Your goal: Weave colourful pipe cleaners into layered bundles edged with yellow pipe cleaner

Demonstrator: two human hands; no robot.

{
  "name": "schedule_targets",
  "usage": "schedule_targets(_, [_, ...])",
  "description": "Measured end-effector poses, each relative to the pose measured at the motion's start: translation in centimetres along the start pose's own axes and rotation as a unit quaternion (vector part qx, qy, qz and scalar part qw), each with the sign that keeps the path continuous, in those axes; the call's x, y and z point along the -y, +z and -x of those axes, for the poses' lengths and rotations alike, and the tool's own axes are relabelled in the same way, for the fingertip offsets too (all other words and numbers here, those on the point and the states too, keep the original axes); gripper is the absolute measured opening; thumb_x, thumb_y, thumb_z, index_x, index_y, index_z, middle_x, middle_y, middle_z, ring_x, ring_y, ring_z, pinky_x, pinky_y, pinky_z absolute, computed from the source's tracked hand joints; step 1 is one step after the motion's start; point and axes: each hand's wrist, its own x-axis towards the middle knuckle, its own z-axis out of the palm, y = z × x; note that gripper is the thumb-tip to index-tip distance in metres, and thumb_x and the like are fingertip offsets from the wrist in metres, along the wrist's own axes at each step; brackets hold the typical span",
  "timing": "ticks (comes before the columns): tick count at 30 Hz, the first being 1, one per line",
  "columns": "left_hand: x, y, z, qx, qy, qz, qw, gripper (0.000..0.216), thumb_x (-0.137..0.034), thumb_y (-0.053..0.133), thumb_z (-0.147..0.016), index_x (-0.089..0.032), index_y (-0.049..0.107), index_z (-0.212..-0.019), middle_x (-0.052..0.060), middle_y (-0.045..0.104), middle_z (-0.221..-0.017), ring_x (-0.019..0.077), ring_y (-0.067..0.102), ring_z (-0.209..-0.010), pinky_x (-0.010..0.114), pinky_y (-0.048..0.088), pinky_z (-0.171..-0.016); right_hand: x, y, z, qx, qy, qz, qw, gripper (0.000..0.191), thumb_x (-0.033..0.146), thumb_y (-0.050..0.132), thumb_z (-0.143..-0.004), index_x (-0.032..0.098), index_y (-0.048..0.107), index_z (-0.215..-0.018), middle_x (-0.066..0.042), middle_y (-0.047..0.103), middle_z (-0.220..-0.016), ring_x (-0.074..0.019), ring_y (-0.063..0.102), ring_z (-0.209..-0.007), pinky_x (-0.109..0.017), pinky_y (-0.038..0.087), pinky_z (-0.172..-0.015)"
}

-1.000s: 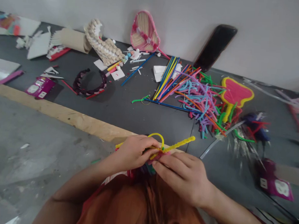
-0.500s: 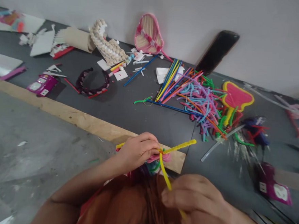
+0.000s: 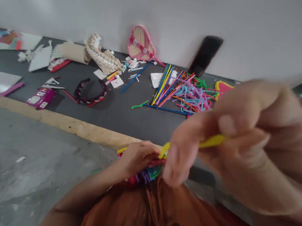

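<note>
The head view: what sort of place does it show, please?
Probably a craft work area, perhaps a workshop: a pile of colourful stems and a dark braided band lie on the grey table, and the right hand holds a yellow strip.

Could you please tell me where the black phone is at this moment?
In the head view, the black phone stands right of centre, leaning against the wall, just behind the pile of coloured pipe cleaners.
</note>
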Motion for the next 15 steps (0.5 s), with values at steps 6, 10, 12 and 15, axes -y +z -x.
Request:
schedule_targets(6, [-0.1,-0.8,0.0,0.0,-0.001,0.023,1.0,0.018,-0.021,0.053,-0.091,-0.018,0.069,-0.085,0.002,0.07,-0.078,0.0124,0.066,-0.072,0.021,0.05,-0.067,-1.1,-2.7,-2.0,-0.158,-0.039,0.022,0.986,0.009,0.032,0.056,-0.094,0.025,0.057,-0.088,0.005,0.071,-0.08,-0.0094,0.069,-0.064,-0.02,0.056,-0.056])
schedule_targets(10, [-0.2,-0.9,0.2,0.009,0.023,0.007,1.0,0.018,-0.023,0.052,-0.092,-0.017,0.069,-0.086,0.002,0.07,-0.078,0.0129,0.065,-0.073,0.021,0.05,-0.067,-3.3,-6.6,-2.6,-0.227,-0.009,0.003,0.974,0.016,0.023,0.049,-0.098,0.025,0.056,-0.083,0.005,0.07,-0.076,-0.0061,0.066,-0.063,-0.015,0.054,-0.057])
schedule_targets(12, [-0.3,-1.0,0.3,0.006,0.041,0.016,0.999,0.018,-0.023,0.052,-0.093,-0.017,0.068,-0.086,0.003,0.07,-0.08,0.0123,0.065,-0.076,0.021,0.05,-0.071,-5.1,-8.7,-2.8,-0.256,0.026,-0.024,0.966,0.016,0.027,0.054,-0.095,0.024,0.055,-0.078,0.005,0.07,-0.074,-0.0052,0.065,-0.06,-0.013,0.053,-0.055])
schedule_targets(15, [-0.5,-1.1,0.4,-0.01,0.068,0.023,0.997,0.016,-0.022,0.053,-0.092,-0.017,0.067,-0.086,0.003,0.069,-0.082,0.0115,0.064,-0.077,0.02,0.05,-0.072,-8.7,-11.1,-2.5,-0.296,0.086,-0.057,0.95,0.019,0.029,0.059,-0.091,0.021,0.052,-0.076,0.003,0.07,-0.072,-0.0067,0.066,-0.061,-0.015,0.055,-0.056])
